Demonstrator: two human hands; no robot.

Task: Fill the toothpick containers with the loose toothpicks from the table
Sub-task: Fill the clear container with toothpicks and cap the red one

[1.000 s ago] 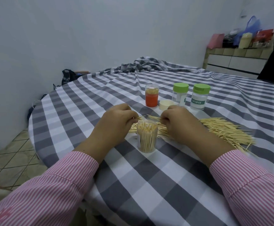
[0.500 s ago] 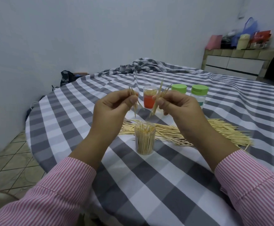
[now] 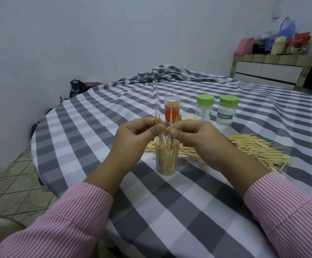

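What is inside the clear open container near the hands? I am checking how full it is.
The clear container is packed with upright toothpicks nearly to its rim; its bottom is hidden by them.

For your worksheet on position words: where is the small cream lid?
In the head view, the cream lid lies on the tablecloth, between the orange container and the nearer green-capped jar.

The left hand and right hand each pinched a few toothpicks upright, tips dipping into an open clear container. A loose pile lay behind on the checked surface, near three capped containers.
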